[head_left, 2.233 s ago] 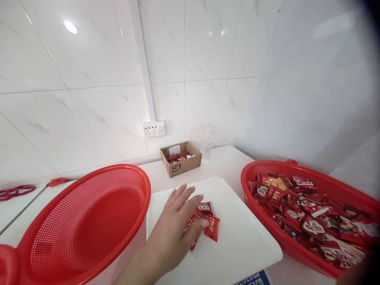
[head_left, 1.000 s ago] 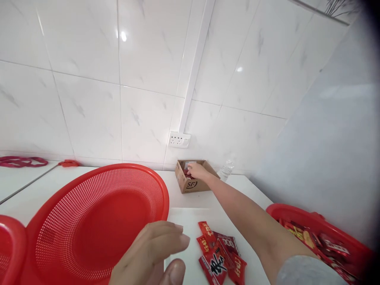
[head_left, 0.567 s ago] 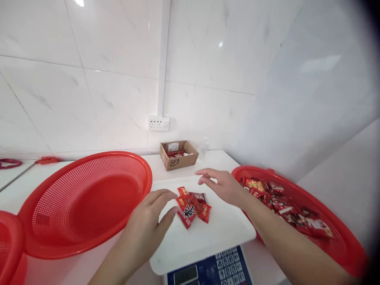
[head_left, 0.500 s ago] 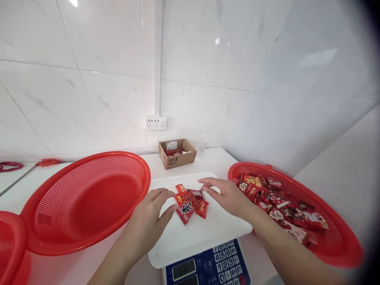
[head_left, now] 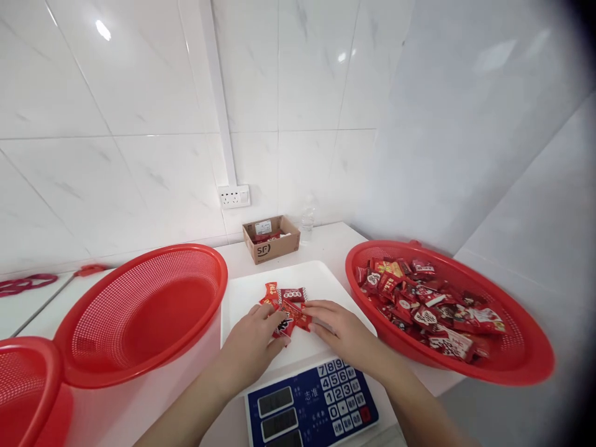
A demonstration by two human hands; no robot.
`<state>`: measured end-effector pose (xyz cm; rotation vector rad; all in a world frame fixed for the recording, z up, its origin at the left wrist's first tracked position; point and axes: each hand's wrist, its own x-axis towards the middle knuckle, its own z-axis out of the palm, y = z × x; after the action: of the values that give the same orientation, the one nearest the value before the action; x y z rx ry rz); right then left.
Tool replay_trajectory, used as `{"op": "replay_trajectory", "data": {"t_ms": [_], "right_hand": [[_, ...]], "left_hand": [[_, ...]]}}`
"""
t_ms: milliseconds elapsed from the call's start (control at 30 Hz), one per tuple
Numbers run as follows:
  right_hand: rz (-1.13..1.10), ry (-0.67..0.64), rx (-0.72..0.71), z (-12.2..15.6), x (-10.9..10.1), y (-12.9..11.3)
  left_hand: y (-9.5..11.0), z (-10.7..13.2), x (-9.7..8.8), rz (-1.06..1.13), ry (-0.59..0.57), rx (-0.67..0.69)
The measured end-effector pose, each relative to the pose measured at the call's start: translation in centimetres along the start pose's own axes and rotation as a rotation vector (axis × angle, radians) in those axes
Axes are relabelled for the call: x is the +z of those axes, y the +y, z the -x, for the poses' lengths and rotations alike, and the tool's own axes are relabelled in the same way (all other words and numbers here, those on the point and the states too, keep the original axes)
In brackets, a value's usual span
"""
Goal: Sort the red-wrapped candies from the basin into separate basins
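A small pile of red snack packets lies on the white pan of a digital scale. My left hand reaches in from the left, its fingers and thumb closed around a red packet with black lettering. From the right, my right hand touches the pile's edge with stretched fingertips, its thumb apart from the fingers. A dark red packet lies flat just beyond my fingers. Below the pan shows the scale's blue panel, with dark displays and a keypad. My fingers partly cover the pile.
At right, a red basket holds many snack packets. A red perforated basket with a bare bottom stands at left, beside another red basket. Behind the scale are a cardboard box and a clear bottle, near the tiled wall.
Both hands have come down and inward onto the packets, which they were hovering beside. My left hand has closed on a packet. The view has shifted, showing more of the scale's panel.
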<state>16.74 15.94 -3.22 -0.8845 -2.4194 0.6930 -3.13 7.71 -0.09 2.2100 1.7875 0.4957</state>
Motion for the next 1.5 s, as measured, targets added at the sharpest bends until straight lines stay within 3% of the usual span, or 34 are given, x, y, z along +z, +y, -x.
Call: {"op": "replay_trajectory", "data": {"t_ms": [200,433,600,800,933,1033,1133,1200,1333,1400,1500], "right_hand": [[-0.001,0.034,0.052,1.2,-0.3,0.5],[0.146,-0.052,-0.007,0.2,0.8,-0.2],[0.160,-0.053,-0.001,-0.1,0.2,0.2],[0.144,0.151,0.082,1.8,-1.8,1.7],[0.138,0.338,0.179,3.3,-3.3,3.5],[0.157,0.393,0.260,4.1,-4.1,5.0],[0.150,0.400,0.327,4.5,-4.5,6.1],[0.115,0.382,0.361,4.5,-4.4,6.4],[0.045,0.334,0.386,4.4,-4.3,6.3],[0.019,0.320,0.394,4.4,-4.4,6.1],[-0.027,0.298,0.406,4.5,-4.6,5.9]], "left_hand": [[-0.4,-1.1,0.6,-0.087,0.054,-0.021],[-1.1,-3.4,0.9,0.036,-0.130,-0.047],[-1.8,-3.3,0.0,0.096,-0.132,-0.023],[-1.9,-3.2,-0.5,0.019,-0.202,-0.064],[-0.1,-4.2,0.2,-0.019,-0.231,-0.112],[1.3,-5.1,1.4,-0.050,-0.240,-0.138],[1.6,-5.7,2.4,-0.113,-0.239,-0.070],[1.0,-5.8,2.4,-0.124,-0.217,0.067],[-1.2,-5.7,0.6,-0.063,-0.297,0.371],[-2.1,-5.5,-0.6,-0.050,-0.332,0.382],[-2.8,-5.1,-1.4,-0.027,-0.270,0.192]]}}
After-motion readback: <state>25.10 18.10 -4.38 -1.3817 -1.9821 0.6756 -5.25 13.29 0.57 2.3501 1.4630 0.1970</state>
